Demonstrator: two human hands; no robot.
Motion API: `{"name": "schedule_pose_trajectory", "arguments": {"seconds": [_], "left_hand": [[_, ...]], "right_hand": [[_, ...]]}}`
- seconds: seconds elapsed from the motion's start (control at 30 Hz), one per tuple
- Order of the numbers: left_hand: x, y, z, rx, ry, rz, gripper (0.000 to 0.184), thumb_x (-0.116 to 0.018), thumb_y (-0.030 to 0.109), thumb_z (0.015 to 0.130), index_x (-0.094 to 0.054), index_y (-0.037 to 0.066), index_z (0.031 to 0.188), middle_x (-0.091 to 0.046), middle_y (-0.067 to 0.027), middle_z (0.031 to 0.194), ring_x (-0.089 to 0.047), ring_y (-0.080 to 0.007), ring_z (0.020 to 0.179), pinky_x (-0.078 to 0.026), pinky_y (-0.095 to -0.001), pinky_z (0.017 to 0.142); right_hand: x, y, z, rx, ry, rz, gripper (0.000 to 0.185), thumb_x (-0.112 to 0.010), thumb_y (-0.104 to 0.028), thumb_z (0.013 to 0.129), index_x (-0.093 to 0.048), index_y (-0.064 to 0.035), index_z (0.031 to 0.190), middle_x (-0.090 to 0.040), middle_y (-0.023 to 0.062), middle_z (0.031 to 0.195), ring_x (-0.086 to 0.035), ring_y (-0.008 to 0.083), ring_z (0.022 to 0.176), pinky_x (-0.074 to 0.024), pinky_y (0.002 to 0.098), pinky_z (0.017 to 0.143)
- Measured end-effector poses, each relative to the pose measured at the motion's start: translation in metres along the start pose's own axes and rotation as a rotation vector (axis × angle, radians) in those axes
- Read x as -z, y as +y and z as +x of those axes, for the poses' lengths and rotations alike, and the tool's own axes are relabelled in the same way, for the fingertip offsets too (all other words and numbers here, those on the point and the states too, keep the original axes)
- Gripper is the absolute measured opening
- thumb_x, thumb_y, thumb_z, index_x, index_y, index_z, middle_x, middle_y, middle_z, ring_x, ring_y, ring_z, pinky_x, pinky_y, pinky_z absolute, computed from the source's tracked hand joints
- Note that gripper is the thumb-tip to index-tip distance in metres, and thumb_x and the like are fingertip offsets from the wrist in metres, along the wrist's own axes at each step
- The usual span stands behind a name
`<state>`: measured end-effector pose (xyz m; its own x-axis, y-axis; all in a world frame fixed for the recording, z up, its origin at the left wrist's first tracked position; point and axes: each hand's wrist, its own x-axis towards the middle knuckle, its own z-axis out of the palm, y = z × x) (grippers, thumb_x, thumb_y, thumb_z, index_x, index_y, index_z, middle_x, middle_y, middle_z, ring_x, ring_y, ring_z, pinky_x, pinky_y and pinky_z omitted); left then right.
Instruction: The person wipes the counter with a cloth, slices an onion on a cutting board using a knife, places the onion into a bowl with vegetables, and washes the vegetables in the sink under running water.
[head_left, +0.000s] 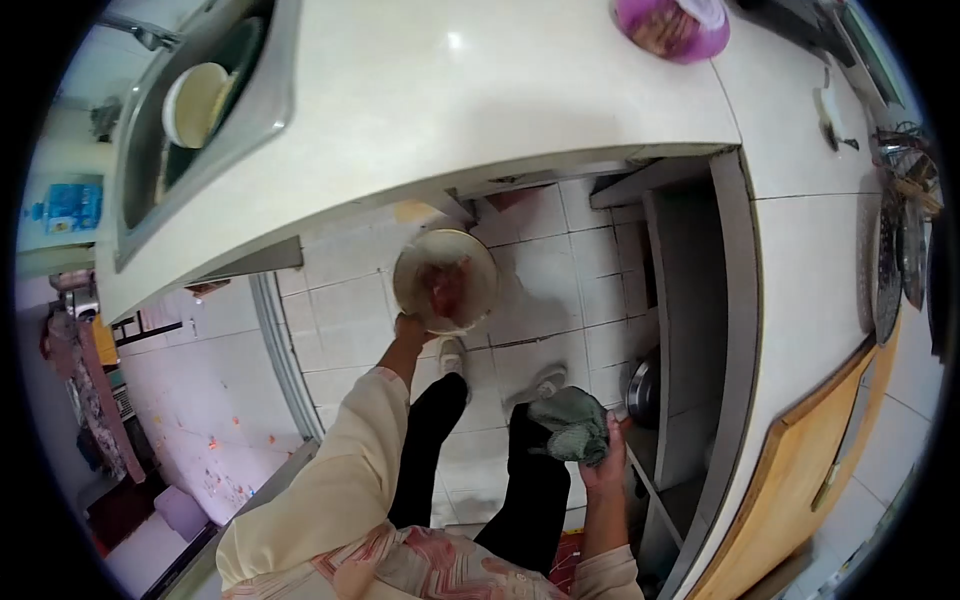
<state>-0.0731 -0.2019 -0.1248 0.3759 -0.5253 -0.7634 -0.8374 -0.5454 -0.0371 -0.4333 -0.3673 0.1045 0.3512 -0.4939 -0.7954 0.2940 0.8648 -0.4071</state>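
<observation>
Edge: the surface (420, 110) ends just past the bowl (482, 268).
Open room: we see tiled floor (535, 265) under the bowl and to its right.
Left hand (408, 326): we grip the bowl's near side; something red (442, 288), blurry, is inside.
Right hand (612, 445): we hold one green cloth (572, 418), right of the bowl, closer to us.
Count: one sink (276, 122) left of the bowl, one purple dish (718, 47) past it, right.

Space lies free between bowl (408, 278) and cloth (570, 420); the counter (450, 110) stands ahead.
</observation>
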Motion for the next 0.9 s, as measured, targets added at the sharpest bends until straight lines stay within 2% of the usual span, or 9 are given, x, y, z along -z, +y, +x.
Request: {"name": "schedule_pose_trajectory", "arguments": {"seconds": [0.23, 0.3, 0.33, 0.4, 0.47, 0.53, 0.67, 0.77, 0.9], "left_hand": [[-0.048, 0.032, 0.077, 0.694, 0.210, -2.045, 0.042, -0.062, 0.025, 0.084, -0.050, 0.002, 0.117, -0.063, -0.0148, 0.097, -0.064, -0.0328, 0.085, -0.055, -0.0419, 0.073], [-0.049, 0.037, 0.071, 0.615, 0.200, -2.211, 0.050, -0.064, 0.029, 0.083, -0.046, 0.002, 0.121, -0.062, -0.0143, 0.098, -0.063, -0.0320, 0.083, -0.054, -0.0424, 0.072], [-0.058, 0.035, 0.064, 0.606, 0.205, -2.210, 0.050, -0.064, 0.029, 0.083, -0.046, 0.002, 0.121, -0.062, -0.0143, 0.098, -0.063, -0.0320, 0.083, -0.054, -0.0424, 0.072], [-0.067, 0.016, 0.049, -0.010, 0.253, -0.628, 0.064, -0.069, 0.025, 0.080, -0.039, 0.008, 0.133, -0.061, -0.0155, 0.104, -0.059, -0.0275, 0.093, -0.051, -0.0358, 0.072], [-0.004, 0.033, 0.028, 0.785, -0.059, -1.632, 0.081, -0.072, 0.035, 0.076, -0.032, 0.002, 0.138, -0.061, -0.0182, 0.101, -0.058, -0.0291, 0.087, -0.048, -0.0351, 0.080], [-0.003, 0.034, 0.009, 0.559, 0.378, -1.033, 0.077, -0.069, 0.042, 0.079, -0.035, 0.003, 0.136, -0.060, -0.0143, 0.105, -0.057, -0.0233, 0.090, -0.050, -0.0341, 0.074], [0.170, 0.058, -0.147, 0.032, -0.104, -2.022, 0.061, -0.060, 0.037, 0.088, -0.039, 0.004, 0.135, -0.053, -0.0123, 0.123, -0.055, -0.0224, 0.105, -0.047, -0.0341, 0.086], [0.283, 0.073, -0.247, -0.122, -0.165, -2.058, 0.057, -0.060, 0.031, 0.088, -0.040, 0.004, 0.134, -0.052, -0.0096, 0.124, -0.055, -0.0200, 0.104, -0.043, -0.0313, 0.090], [0.341, 0.068, -0.292, -0.361, 0.334, -1.657, 0.044, -0.056, 0.019, 0.089, -0.047, 0.001, 0.128, -0.056, -0.0089, 0.116, -0.054, -0.0186, 0.103, -0.043, -0.0297, 0.089]], "right_hand": [[-0.013, -0.001, 0.064, 0.127, -0.127, 0.028, 0.044, -0.057, -0.010, 0.083, -0.049, 0.0067, 0.123, -0.059, 0.0158, 0.116, -0.059, 0.0262, 0.103, -0.0479, 0.0397, 0.092], [-0.015, 0.000, 0.072, 0.133, -0.117, 0.002, 0.042, -0.054, -0.009, 0.084, -0.050, 0.0067, 0.123, -0.059, 0.0165, 0.116, -0.059, 0.0266, 0.105, -0.0473, 0.0402, 0.094], [-0.016, 0.002, 0.073, 0.126, -0.108, 0.000, 0.040, -0.053, -0.008, 0.085, -0.050, 0.0064, 0.122, -0.058, 0.0167, 0.116, -0.059, 0.0267, 0.106, -0.0470, 0.0401, 0.094], [-0.028, 0.003, 0.073, 0.118, -0.090, -0.009, 0.038, -0.051, -0.007, 0.087, -0.050, 0.0062, 0.122, -0.058, 0.0168, 0.116, -0.058, 0.0268, 0.106, -0.0466, 0.0397, 0.095], [-0.053, 0.000, 0.060, 0.105, -0.074, -0.015, 0.035, -0.049, -0.006, 0.088, -0.051, 0.0059, 0.121, -0.058, 0.0169, 0.117, -0.058, 0.0269, 0.106, -0.0463, 0.0392, 0.095], [-0.097, -0.005, 0.046, 0.090, -0.008, -0.098, 0.030, -0.044, -0.004, 0.092, -0.051, 0.0054, 0.120, -0.058, 0.0160, 0.117, -0.058, 0.0265, 0.107, -0.0461, 0.0390, 0.095], [-0.166, -0.002, 0.019, 0.070, -0.086, -0.192, 0.033, -0.044, -0.014, 0.096, -0.051, 0.0038, 0.123, -0.057, 0.0125, 0.119, -0.054, 0.0222, 0.111, -0.0431, 0.0341, 0.096], [-0.240, -0.018, -0.030, 0.154, -0.247, -0.307, 0.034, -0.044, -0.017, 0.097, -0.051, 0.0025, 0.124, -0.057, 0.0106, 0.119, -0.054, 0.0179, 0.109, -0.0422, 0.0297, 0.094], [-0.319, -0.054, -0.092, 0.233, -0.425, -0.388, 0.036, -0.046, -0.019, 0.097, -0.051, -0.0001, 0.127, -0.056, 0.0082, 0.122, -0.052, 0.0149, 0.110, -0.0410, 0.0281, 0.094]]}}
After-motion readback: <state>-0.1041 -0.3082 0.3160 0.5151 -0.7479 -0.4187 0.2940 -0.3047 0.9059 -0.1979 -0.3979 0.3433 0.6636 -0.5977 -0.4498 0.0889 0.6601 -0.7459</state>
